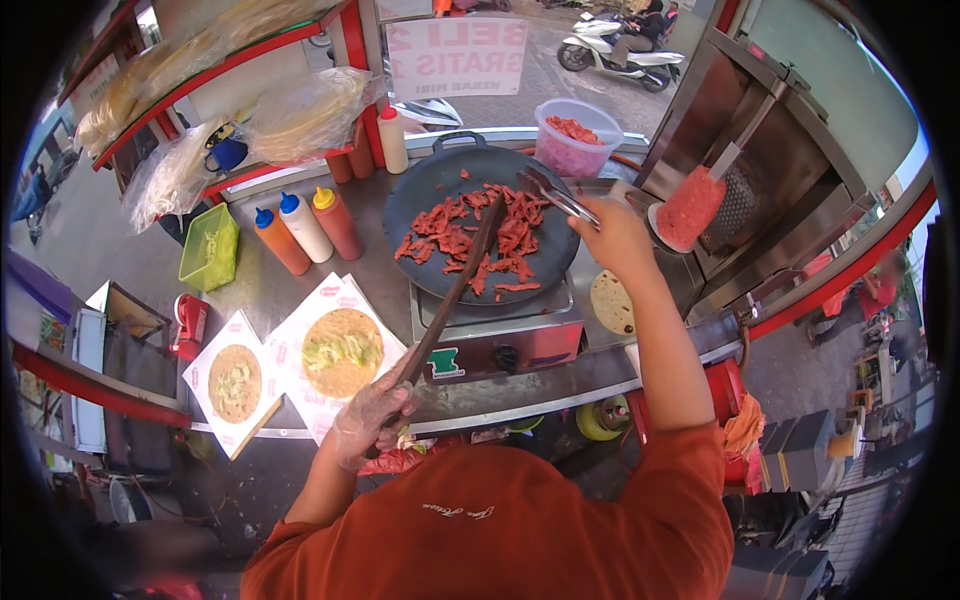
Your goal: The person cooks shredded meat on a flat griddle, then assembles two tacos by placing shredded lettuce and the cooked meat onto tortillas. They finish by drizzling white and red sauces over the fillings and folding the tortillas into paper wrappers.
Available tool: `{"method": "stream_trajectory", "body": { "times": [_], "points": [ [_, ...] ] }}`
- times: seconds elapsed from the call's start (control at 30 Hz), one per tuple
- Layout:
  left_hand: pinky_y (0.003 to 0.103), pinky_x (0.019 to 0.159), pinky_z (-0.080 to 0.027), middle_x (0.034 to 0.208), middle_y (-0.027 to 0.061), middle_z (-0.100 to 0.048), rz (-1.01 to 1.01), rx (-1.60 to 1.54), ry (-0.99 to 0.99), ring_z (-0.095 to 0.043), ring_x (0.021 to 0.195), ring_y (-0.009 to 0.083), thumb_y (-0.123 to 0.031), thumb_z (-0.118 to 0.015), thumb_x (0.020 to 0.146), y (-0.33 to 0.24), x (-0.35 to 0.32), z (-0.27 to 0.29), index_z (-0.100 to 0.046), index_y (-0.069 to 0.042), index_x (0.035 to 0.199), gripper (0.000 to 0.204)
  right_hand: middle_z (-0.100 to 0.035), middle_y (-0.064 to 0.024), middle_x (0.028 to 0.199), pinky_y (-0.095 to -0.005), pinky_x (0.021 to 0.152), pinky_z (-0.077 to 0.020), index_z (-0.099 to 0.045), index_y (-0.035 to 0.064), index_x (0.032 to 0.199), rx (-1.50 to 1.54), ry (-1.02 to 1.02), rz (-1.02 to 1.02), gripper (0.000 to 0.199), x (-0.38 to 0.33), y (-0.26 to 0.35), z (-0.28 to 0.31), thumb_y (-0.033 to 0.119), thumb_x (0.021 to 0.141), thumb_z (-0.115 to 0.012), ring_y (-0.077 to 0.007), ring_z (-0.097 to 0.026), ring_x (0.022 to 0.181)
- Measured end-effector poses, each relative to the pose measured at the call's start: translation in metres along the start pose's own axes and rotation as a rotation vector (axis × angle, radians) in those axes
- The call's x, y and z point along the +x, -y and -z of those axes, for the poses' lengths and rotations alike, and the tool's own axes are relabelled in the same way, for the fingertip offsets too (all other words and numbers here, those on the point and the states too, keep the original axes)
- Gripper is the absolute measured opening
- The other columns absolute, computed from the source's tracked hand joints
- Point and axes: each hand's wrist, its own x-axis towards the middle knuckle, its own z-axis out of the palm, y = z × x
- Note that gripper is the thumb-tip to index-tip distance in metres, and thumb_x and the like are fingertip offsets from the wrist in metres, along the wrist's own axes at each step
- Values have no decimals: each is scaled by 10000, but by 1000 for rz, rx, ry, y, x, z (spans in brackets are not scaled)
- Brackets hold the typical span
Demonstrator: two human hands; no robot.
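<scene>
The left hand (372, 418), in a thin clear glove, has its grip closed around the handle of a long dark wooden spatula (455, 290), whose far end rests among the red strips of sliced meat (480, 240) on the round black flat griddle pan (480, 222). The right hand (618, 240) has its grip closed on a pair of metal tongs (555, 195), whose tips lie over the pan's far right edge, close to the meat. The pan sits on a steel burner box (500, 335) on the metal tabletop (380, 270).

Just left of the burner, two round flatbreads topped with shredded green salad (342, 350) (234, 382) lie on white-and-pink paper sheets. Behind them stand three squeeze bottles with blue and yellow caps (305, 228), and a green plastic basket (208, 248) sits further left. A plain flatbread (612, 302) lies right of the burner, under the right forearm. Behind the pan is a clear plastic tub of red meat (575, 135).
</scene>
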Motion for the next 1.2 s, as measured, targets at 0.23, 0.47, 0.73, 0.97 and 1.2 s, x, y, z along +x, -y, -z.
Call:
{"method": "stream_trajectory", "body": {
  "times": [0.23, 0.47, 0.73, 0.97, 1.2],
  "points": [
    [187, 430, -298, 904, -16, -505, -175, 29, -283, -373, 529, 40, -331, -621, 1063, 6, -28, -14, -295, -144, 1706, 745, -715, -128, 1048, -488, 806, -564, -744, 147, 1256, -27, -106, 187, 372, 22, -15, -32, 255, 904, -794, -367, -717, 967],
    [193, 403, -281, 868, -14, -506, -166, 106, -348, -356, 493, 35, -399, -698, 1008, 16, -43, -31, -350, -129, 1686, 808, -741, -151, 1122, -494, 858, -576, -763, 142, 1251, -24, 89, 295, 376, 39, -27, -16, 274, 900, -795, -358, -725, 1042],
    [204, 454, -279, 878, -18, -476, -119, 219, -240, -367, 537, 46, -265, -582, 1079, -3, 9, -19, -312, -171, 1706, 689, -747, -168, 1179, -472, 884, -564, -769, 94, 1235, 156, 168, 15, 379, 20, -53, -13, 283, 908, -796, -340, -743, 1001],
    [182, 434, -280, 904, -27, -485, -152, 78, -201, -368, 526, 28, -279, -634, 1046, -13, -26, -6, -304, -135, 1705, 751, -737, -145, 1050, -476, 842, -564, -759, 123, 1248, -43, -82, 161, 377, 48, 4, -52, 301, 918, -794, -368, -723, 970],
    [189, 400, -260, 881, -32, -508, -249, -90, -330, -331, 496, 25, -404, -731, 987, 4, -63, 17, -304, -118, 1699, 878, -737, -155, 1058, -495, 824, -564, -768, 127, 1216, 73, 17, 129, 328, 26, -5, -35, 277, 925, -776, -368, -732, 964]
  ]
}}
